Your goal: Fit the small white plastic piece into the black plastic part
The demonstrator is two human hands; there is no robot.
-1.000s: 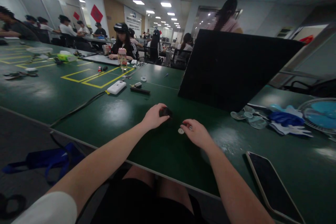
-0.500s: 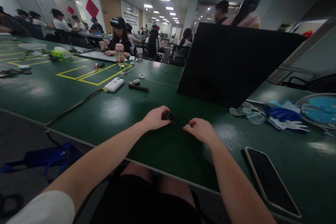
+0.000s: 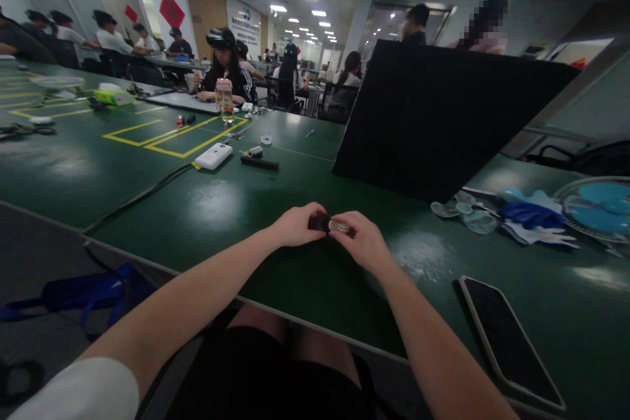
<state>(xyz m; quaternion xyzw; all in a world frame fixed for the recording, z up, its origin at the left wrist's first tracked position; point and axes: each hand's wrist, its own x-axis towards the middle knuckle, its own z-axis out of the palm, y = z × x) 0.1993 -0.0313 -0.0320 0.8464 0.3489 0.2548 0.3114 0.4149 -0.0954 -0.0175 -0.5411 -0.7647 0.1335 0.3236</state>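
Above the green table (image 3: 295, 289), my left hand (image 3: 298, 224) grips a small dark object (image 3: 321, 222) between thumb and fingers. My right hand (image 3: 361, 239) pinches a small pale, roundish piece (image 3: 338, 226) right beside the dark object; whether the two pieces touch is hard to tell. Most of the dark object is hidden by my left fingers. Farther back on the table lie a dark bar (image 3: 259, 163) and a small silvery cylindrical item (image 3: 254, 151) just behind it.
A white box (image 3: 213, 156) with a cable stands at left. A black panel (image 3: 443, 118) rises behind my hands. At right are a phone (image 3: 512, 340), gloves (image 3: 534, 215), clear goggles (image 3: 477, 218) and a blue fan (image 3: 603, 205). A person sits across, behind a bottle (image 3: 225, 102).
My right hand has moved left, bringing the pale piece up to the dark object. My left hand has barely moved.
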